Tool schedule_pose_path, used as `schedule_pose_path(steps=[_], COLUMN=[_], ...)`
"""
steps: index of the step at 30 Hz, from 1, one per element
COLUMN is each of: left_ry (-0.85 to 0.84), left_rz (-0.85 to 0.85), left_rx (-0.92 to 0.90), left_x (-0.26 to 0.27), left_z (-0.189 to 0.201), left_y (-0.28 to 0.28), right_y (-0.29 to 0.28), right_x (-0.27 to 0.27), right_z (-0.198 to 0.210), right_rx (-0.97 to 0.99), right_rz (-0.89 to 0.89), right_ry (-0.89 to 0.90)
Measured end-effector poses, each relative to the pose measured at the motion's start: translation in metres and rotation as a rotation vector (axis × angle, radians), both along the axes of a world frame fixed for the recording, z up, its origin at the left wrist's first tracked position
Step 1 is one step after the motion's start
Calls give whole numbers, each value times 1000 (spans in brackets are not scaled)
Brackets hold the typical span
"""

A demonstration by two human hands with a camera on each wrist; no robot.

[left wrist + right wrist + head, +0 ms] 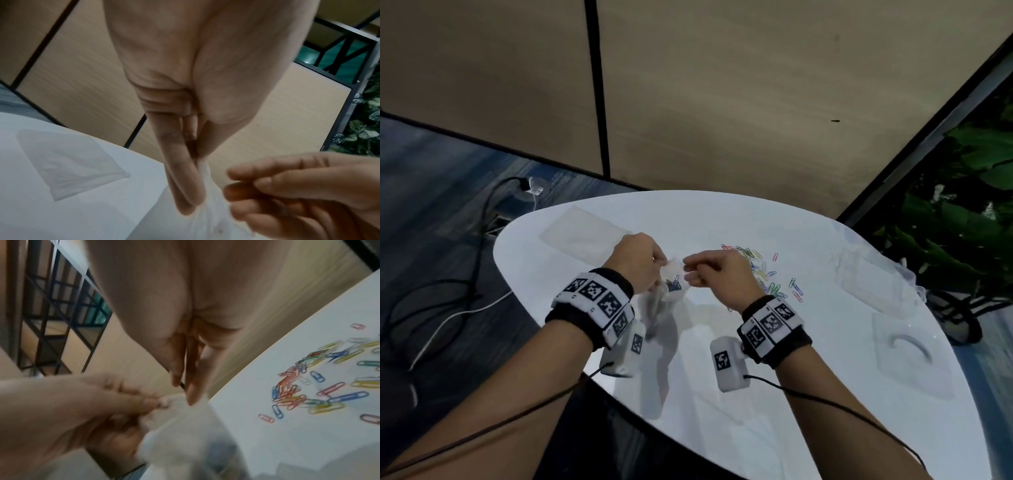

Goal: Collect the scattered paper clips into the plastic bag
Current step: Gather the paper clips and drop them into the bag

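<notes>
paper clips (pixel 767 270) are scattered across a white oval table (pixel 774 394), backed by beige panels and foliage. plastic bag (pixel 671 291) is pinched by left hand (pixel 637 262); one clip is pinched by right hand (pixel 719 274).

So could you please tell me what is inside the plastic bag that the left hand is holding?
Through the plastic bag, pinched by the left hand, a small dark-blue cluster of paper clips shows. The bag's crumpled folds hide how many there are.

No readable text, labels or numbers anywhere.
</notes>
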State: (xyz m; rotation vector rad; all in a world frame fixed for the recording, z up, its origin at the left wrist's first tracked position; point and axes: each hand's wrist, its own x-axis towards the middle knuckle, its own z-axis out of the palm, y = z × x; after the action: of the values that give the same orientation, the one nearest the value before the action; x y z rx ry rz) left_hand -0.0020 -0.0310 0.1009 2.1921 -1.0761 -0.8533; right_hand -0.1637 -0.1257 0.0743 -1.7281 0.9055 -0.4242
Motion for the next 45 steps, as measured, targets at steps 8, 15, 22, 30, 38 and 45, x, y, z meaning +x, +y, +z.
schedule_pose_path(steps=[8, 15, 22, 30, 38, 45], left_ry=[-1, -34, -60, -92, -102, -71], left_rz=[21, -22, -48, -85, -117, -123], left_rx=[-17, 0, 27, 30, 31, -28], left_x=[11, 8, 4, -5, -23, -42], left_z=[-14, -21, -18, -11, -5, -4], left_y=[-14, -29, -32, -32, -28, -26], right_y=[-57, -103, -121, -117, -32, 19], right_x=[8, 1, 12, -32, -40, -22], right_z=[-89, -113, -112, -73, -11, -24], right_rx=[-873, -984, -877, -299, 628, 300], right_rz=[683, 490, 434, -297, -505, -519], right_ry=[759, 985, 863, 485, -394, -170])
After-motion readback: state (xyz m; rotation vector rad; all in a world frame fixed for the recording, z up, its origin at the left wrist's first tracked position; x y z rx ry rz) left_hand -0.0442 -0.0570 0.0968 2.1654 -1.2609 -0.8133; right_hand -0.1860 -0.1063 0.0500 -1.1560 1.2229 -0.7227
